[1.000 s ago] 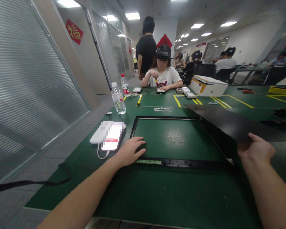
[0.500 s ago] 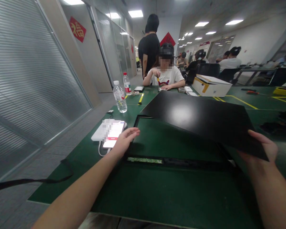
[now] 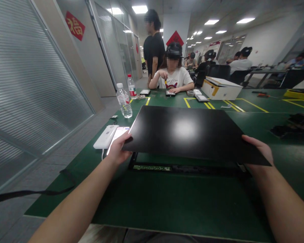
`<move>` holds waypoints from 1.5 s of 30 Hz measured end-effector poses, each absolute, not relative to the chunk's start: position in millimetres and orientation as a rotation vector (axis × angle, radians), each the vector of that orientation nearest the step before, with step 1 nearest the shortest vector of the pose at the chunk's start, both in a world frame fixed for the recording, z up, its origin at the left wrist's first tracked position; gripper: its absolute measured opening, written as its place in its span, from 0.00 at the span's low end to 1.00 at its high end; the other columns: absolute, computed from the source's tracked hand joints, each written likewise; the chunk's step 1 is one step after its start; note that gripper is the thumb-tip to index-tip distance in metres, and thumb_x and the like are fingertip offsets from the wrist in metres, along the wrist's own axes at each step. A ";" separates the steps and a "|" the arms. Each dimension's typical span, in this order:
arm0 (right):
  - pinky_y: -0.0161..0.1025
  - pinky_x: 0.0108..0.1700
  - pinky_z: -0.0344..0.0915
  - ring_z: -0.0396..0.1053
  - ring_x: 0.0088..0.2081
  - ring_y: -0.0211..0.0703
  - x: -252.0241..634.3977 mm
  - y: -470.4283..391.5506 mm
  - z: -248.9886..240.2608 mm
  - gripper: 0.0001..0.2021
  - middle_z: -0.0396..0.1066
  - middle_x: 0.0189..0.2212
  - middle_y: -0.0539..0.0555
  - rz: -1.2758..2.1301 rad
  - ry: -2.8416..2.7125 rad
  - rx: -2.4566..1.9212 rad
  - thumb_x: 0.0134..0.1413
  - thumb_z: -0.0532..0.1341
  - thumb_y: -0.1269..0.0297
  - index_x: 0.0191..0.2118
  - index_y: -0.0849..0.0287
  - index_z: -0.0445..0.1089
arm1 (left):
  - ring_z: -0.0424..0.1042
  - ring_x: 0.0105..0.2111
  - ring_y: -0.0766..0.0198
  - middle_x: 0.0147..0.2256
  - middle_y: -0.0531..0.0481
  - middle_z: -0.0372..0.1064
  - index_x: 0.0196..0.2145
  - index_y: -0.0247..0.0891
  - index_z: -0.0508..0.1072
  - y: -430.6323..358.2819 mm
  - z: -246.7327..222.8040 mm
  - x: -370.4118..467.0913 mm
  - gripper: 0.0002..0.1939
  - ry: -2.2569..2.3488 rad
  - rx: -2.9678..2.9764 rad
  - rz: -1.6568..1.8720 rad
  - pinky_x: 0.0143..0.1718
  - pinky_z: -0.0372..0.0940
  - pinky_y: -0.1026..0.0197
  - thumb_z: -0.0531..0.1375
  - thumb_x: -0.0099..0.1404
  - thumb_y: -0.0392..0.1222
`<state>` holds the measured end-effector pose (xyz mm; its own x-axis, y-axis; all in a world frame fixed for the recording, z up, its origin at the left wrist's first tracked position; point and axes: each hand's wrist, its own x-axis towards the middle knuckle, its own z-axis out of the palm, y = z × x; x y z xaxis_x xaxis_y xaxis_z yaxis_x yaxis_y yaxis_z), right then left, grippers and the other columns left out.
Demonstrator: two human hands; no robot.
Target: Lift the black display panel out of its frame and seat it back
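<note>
A glossy black flat panel (image 3: pixel 182 135) is held up level above the green table, a bright light reflected in it. My left hand (image 3: pixel 119 148) grips its left edge, thumb on top and fingers beneath. At the right edge my right hand (image 3: pixel 260 152) grips it the same way, with its fingers mostly hidden underneath. Below the panel lies a black frame (image 3: pixel 200 170), mostly covered by it. A narrow green circuit board (image 3: pixel 152 168) sits along the frame's near side.
Left of the panel are a white power bank (image 3: pixel 105 137) with a cable and a lit phone (image 3: pixel 116 133). Beyond them stand two water bottles, the nearer being a clear bottle (image 3: pixel 124 103). Across the table a person (image 3: pixel 172 76) works near a white box (image 3: pixel 221 88).
My left hand, free before, has taken hold of the panel's left edge. The panel has levelled out and shifted left over the frame, with my right hand still holding it.
</note>
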<state>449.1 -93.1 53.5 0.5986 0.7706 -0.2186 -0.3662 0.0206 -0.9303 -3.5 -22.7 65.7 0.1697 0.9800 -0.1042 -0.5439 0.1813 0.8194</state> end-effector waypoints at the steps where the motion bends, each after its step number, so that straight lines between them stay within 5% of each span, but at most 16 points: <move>1: 0.56 0.48 0.78 0.80 0.42 0.60 446.9 -93.0 53.0 0.08 0.81 0.36 0.63 0.970 -0.414 -1.295 0.43 0.65 0.69 0.34 0.58 0.76 | 0.78 0.27 0.58 0.29 0.49 0.78 0.40 0.36 0.80 -21.8 66.0 -5.6 0.12 0.753 0.730 1.237 0.25 0.71 0.63 0.64 0.56 0.33; 8: 0.46 0.39 0.78 0.80 0.38 0.53 437.8 -94.4 49.9 0.15 0.82 0.38 0.57 1.331 -0.536 -1.404 0.43 0.68 0.69 0.42 0.54 0.79 | 0.80 0.27 0.55 0.27 0.47 0.79 0.37 0.33 0.79 -22.2 79.3 -13.3 0.12 0.837 0.649 1.326 0.32 0.76 0.57 0.61 0.53 0.34; 12: 0.36 0.33 0.75 0.79 0.36 0.44 447.7 -87.7 41.5 0.15 0.82 0.38 0.57 1.283 -0.695 -1.482 0.45 0.66 0.70 0.43 0.56 0.79 | 0.80 0.30 0.54 0.30 0.48 0.81 0.42 0.35 0.80 -28.9 87.1 -9.1 0.17 0.843 0.701 1.346 0.35 0.78 0.54 0.60 0.54 0.35; 19: 0.36 0.31 0.73 0.78 0.33 0.44 465.4 -82.0 33.5 0.15 0.82 0.39 0.60 1.144 -0.657 -1.497 0.50 0.66 0.68 0.46 0.57 0.78 | 0.82 0.43 0.47 0.39 0.46 0.83 0.49 0.35 0.81 -30.0 79.2 -4.8 0.24 0.784 0.849 1.346 0.50 0.77 0.50 0.65 0.52 0.37; 28: 0.39 0.31 0.71 0.78 0.31 0.48 456.1 -81.5 40.8 0.16 0.81 0.32 0.60 0.927 -0.577 -1.692 0.48 0.65 0.71 0.46 0.58 0.77 | 0.81 0.47 0.45 0.44 0.45 0.83 0.50 0.36 0.80 -33.3 68.0 4.7 0.25 0.828 0.912 1.266 0.48 0.77 0.50 0.67 0.52 0.39; 35: 0.34 0.24 0.56 0.69 0.24 0.38 455.2 -79.9 32.2 0.17 0.80 0.28 0.58 0.725 -0.681 -1.760 0.45 0.66 0.66 0.44 0.59 0.81 | 0.80 0.47 0.47 0.46 0.45 0.82 0.51 0.36 0.79 -34.1 57.3 8.9 0.26 0.863 0.898 1.252 0.47 0.76 0.52 0.68 0.52 0.40; 45: 0.33 0.23 0.55 0.71 0.25 0.40 453.5 -79.9 25.6 0.15 0.77 0.24 0.57 0.580 -0.695 -1.743 0.43 0.65 0.63 0.40 0.61 0.81 | 0.80 0.45 0.49 0.47 0.46 0.82 0.60 0.38 0.76 -34.9 53.8 14.1 0.35 0.897 0.867 1.195 0.44 0.76 0.55 0.67 0.52 0.38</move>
<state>453.5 -79.9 25.6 0.7062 0.7071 -0.0360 0.1611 -0.2100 -0.9643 14.1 -34.9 53.8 0.1355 0.9845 -0.1116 -0.3818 0.1558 0.9110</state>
